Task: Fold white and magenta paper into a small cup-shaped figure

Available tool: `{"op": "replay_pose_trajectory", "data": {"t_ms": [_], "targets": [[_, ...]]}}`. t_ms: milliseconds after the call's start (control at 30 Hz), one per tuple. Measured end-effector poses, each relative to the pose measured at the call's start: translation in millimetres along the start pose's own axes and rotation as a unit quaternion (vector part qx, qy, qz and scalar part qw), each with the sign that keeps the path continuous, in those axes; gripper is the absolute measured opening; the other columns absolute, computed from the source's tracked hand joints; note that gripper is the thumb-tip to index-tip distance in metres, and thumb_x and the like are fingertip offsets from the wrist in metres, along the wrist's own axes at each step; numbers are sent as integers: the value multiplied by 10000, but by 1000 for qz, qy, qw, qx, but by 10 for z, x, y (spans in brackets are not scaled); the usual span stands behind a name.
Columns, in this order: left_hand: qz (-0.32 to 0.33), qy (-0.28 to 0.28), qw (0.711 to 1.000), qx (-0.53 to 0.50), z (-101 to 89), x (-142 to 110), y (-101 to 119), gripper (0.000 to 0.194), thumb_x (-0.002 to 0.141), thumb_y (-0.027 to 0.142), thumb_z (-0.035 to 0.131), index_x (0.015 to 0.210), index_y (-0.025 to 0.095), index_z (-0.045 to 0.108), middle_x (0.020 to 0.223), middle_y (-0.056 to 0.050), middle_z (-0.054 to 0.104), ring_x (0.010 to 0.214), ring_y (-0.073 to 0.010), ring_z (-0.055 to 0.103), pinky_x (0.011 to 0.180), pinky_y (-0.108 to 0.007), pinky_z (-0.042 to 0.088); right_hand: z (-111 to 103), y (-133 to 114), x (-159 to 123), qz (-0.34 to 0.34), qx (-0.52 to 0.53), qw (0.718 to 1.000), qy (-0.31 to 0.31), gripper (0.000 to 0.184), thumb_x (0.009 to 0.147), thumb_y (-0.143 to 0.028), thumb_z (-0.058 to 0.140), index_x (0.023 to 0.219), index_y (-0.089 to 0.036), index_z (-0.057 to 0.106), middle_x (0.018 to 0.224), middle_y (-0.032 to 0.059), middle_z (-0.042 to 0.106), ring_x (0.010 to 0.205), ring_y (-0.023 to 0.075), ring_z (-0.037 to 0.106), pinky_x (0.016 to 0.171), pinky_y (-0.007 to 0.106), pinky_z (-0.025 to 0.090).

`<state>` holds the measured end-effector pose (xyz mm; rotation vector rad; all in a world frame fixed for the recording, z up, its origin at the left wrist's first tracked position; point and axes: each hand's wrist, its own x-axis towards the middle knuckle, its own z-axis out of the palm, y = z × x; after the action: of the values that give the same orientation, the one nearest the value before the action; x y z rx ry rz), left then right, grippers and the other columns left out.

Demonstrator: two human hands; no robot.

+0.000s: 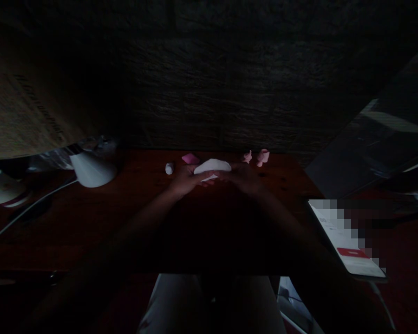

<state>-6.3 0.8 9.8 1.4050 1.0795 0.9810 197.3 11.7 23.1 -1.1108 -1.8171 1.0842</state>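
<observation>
A pale, curved white piece (pixel 212 166) is held at the centre of the frame, over the bench (pixel 139 174). Its left end is gripped by the left hand (pixel 185 181) and its right end by the right hand (pixel 245 180), with the fingers brought in toward each other along the near edge. By gripping both ends, the piece is probably kept level and its bend controlled; whether its underside is borne by the bench cannot be told in this dim light.

Just beyond the left hand, a bright pink piece (pixel 190 158) is set, with a small white lump (pixel 169 168) farther left. To the right of centre, two light pink pieces, a smaller one (pixel 247 157) and a taller one (pixel 263 157), are placed near the back edge. These are presumably lined up along the wall (pixel 209 102) so that the near part of the bench is left free for the forearms, yet all are kept within reach.

At the left of the frame, a white cone-shaped object (pixel 92 169) is stood well apart from the hands. At the lower right, a lit tablet (pixel 334 241) is placed, perhaps where its screen can be glanced at without being covered by the arms.
</observation>
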Motion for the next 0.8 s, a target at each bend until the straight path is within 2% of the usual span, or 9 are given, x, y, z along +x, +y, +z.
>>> {"op": "replay_pose_trajectory", "data": {"t_ms": [167,300,433,667,800], "targets": [[-10,1,1000,-14,4,25,-21,316,811,377,774,977,110,738,828,-101,788,708,-160,742,633,-235,578,-19,12,20,25,38,999,2,417,673,-604,796,680,-193,723,659,27,717,606,144,634,578,266,485],[-11,17,1000,-11,8,35,-27,292,829,395,757,901,114,731,768,-94,777,616,-141,713,568,-223,546,2,1,38,26,71,996,40,405,651,-588,825,701,-197,731,670,26,729,635,158,667,616,286,541],[-13,15,1000,-14,-2,35,-24,313,842,425,744,897,116,733,781,-97,779,632,-143,716,578,-225,542,39,21,53,46,116,990,67,403,614,-566,860,704,-192,740,685,33,743,624,155,682,646,305,589],[-29,4,998,-58,-14,68,-52,337,889,445,692,901,112,744,835,-118,790,647,-140,722,606,-225,554,53,29,60,63,225,971,55,382,641,-524,866,801,-191,768,793,51,775,737,172,740,756,329,641],[-31,12,997,-68,-13,74,-42,404,916,494,644,890,104,748,859,-132,792,655,-142,725,626,-233,566,21,28,58,55,231,969,66,394,654,-542,856,794,-187,758,768,50,769,744,179,749,755,331,647]]}}
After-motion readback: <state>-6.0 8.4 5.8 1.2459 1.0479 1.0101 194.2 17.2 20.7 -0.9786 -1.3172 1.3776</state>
